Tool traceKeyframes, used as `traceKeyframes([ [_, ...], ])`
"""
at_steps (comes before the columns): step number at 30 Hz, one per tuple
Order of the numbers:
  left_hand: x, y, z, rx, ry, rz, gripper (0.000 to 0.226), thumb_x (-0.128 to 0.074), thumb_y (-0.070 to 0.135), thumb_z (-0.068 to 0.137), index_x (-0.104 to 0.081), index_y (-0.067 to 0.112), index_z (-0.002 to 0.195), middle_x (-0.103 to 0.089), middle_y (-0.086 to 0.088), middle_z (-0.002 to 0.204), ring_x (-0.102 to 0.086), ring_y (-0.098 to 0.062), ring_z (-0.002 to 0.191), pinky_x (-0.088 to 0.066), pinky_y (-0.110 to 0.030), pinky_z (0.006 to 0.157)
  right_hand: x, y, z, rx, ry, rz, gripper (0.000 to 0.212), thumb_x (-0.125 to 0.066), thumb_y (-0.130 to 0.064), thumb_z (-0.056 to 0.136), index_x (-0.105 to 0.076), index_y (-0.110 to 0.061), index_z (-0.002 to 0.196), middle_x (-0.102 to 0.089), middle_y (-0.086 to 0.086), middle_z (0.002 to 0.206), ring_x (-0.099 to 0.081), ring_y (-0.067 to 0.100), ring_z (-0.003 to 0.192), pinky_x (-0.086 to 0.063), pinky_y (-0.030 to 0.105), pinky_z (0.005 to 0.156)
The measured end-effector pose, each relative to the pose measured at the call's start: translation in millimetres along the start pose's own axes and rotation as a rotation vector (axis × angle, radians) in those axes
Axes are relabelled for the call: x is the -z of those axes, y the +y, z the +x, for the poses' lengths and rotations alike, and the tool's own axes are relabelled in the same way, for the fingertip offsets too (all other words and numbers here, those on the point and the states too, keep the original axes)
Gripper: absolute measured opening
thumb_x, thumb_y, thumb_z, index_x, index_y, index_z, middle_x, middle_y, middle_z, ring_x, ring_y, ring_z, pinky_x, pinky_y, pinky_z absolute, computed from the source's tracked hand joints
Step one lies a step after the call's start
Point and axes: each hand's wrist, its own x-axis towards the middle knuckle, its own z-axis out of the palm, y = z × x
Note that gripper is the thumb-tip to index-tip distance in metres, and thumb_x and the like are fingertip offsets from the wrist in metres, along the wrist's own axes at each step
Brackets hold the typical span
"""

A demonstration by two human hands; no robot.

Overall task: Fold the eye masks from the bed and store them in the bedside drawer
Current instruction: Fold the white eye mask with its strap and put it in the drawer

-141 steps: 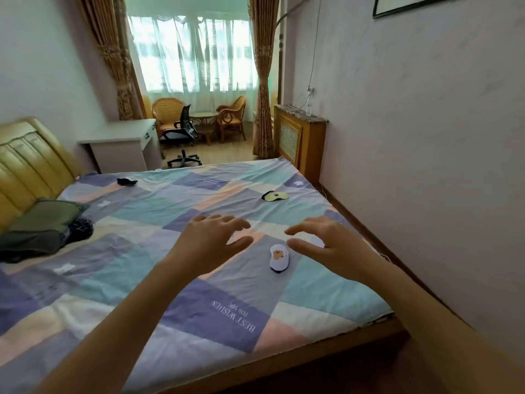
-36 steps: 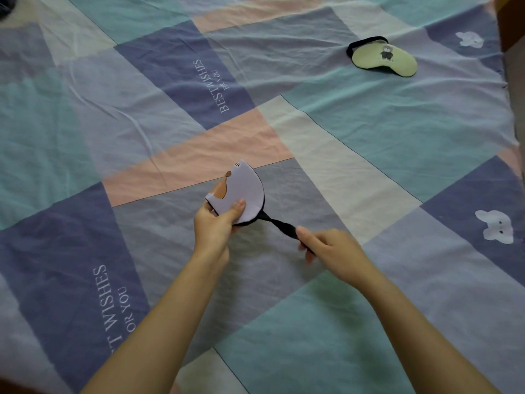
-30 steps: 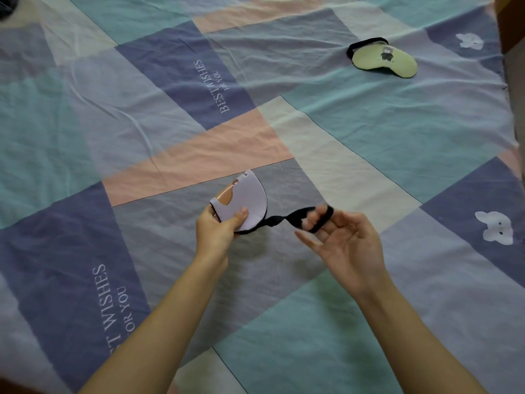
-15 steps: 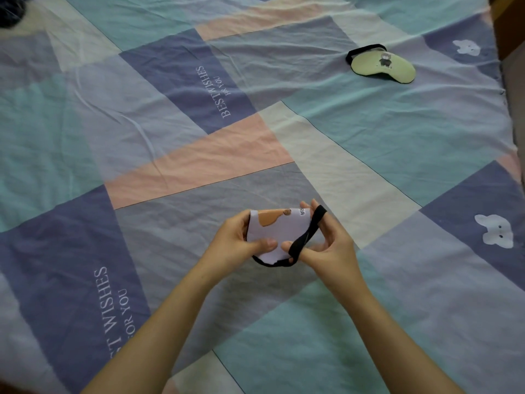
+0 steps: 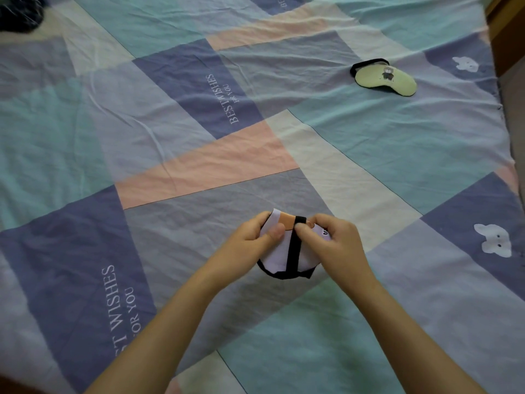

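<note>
A white eye mask [image 5: 277, 255] with an orange patch is folded in half and held just above the patchwork bed sheet [image 5: 199, 166]. Its black strap [image 5: 292, 250] runs straight across the folded front, top to bottom. My left hand [image 5: 252, 240] pinches the mask's left edge with the thumb on the front. My right hand [image 5: 333, 245] holds the right side and presses the strap's top end against the mask. A second, pale green eye mask [image 5: 385, 81] with a black strap lies flat at the far right of the bed.
A dark bundle of cloth [image 5: 20, 12] sits in the far left corner. The bed's right edge [image 5: 508, 155] drops off to the floor, with a wooden piece of furniture [image 5: 508, 32] at the top right. No drawer is in view.
The strap, stretched out to the right a second ago, has been brought round the folded mask and now lies flat across its front. Both hands have closed in on the mask.
</note>
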Motion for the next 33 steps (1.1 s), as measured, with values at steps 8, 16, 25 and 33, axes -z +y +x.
traceKeyframes([
  [8, -4, 17, -13, 0.031, 0.091, -0.22, 0.065, -0.078, 0.016, 0.069, -0.048, 0.024, 0.126, -0.065, -0.003, 0.11, -0.068, -0.014, 0.095, -0.057, -0.031, 0.082, 15, -26, -8, 0.227, -0.123, 0.128, 0.052, -0.077, -0.012, 0.071, -0.052, -0.025, 0.114, -0.053, -0.009, 0.12, -0.05, 0.004, 0.118, -0.041, 0.016, 0.094],
  [16, 0, 59, -39, -0.001, 0.016, -0.131, 0.067, -0.078, 0.004, 0.075, -0.046, 0.03, 0.128, -0.065, -0.012, 0.118, -0.067, -0.021, 0.103, -0.057, -0.034, 0.085, 59, -68, -10, 0.598, -0.47, -0.095, 0.033, -0.075, -0.012, 0.072, -0.073, -0.012, 0.104, -0.059, -0.003, 0.13, -0.054, 0.002, 0.122, -0.045, 0.026, 0.101],
  [25, 7, 174, -110, -0.175, 0.362, 0.406, 0.049, -0.074, 0.036, 0.08, -0.05, 0.032, 0.122, -0.063, 0.007, 0.113, -0.063, -0.006, 0.096, -0.054, -0.027, 0.082, 98, -168, -26, 0.59, -0.401, -0.012, 0.043, -0.078, -0.005, 0.069, -0.071, -0.019, 0.109, -0.059, -0.015, 0.127, -0.05, -0.003, 0.122, -0.041, 0.016, 0.102],
  [33, 48, 293, -254, -0.202, 0.907, 1.368, 0.047, -0.052, 0.05, 0.09, -0.045, 0.032, 0.133, -0.055, 0.011, 0.131, -0.054, -0.015, 0.117, -0.043, -0.033, 0.086, 115, -316, -59, 0.783, -0.372, 0.081, 0.037, -0.078, -0.006, 0.072, -0.069, -0.021, 0.105, -0.062, -0.01, 0.119, -0.055, 0.003, 0.117, -0.044, 0.025, 0.098],
])
